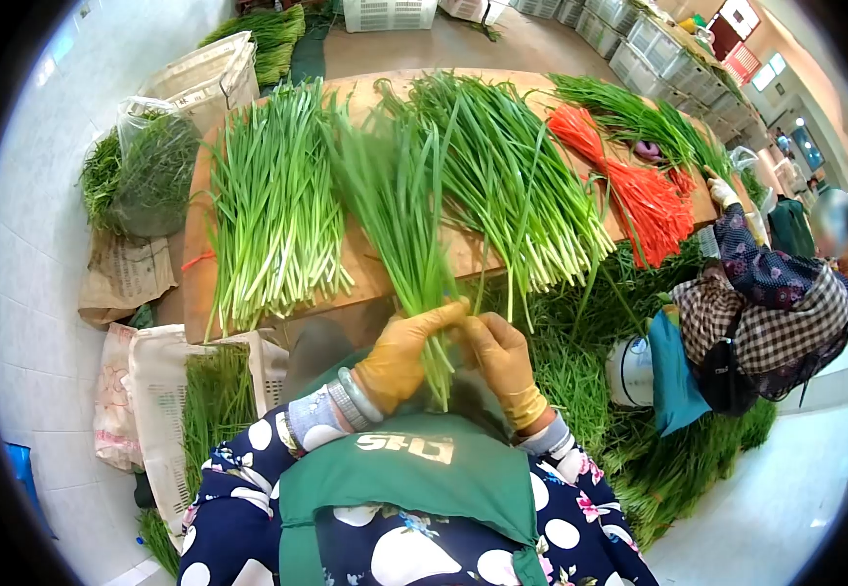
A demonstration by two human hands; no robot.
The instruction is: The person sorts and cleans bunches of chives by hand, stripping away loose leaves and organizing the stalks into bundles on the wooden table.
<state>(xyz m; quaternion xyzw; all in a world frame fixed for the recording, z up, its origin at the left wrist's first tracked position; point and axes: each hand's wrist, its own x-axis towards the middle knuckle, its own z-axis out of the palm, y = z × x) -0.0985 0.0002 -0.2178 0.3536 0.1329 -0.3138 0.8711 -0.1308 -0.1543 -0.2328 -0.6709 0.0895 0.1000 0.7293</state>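
Note:
A bunch of long green stalks (400, 225) is held by its pale lower ends in my left hand (400, 356), which wears a yellow glove and is closed round it. Just right of the bunch, my right hand (504, 366), also gloved, has its fingers pinched together near the stalks; what they hold, if anything, is too small to make out. One pile of stalks (277, 205) lies on the wooden table (365, 278) to the left, another pile (517, 186) to the right. Beyond it are red strips (639, 200).
At right a co-worker in a checked garment (766, 322) reaches a gloved hand to the table's far end. A white crate (165, 391) stands at lower left, a filled plastic bag (150, 171) at left. Loose greens (580, 381) lie below the table, beside a white bucket (629, 371).

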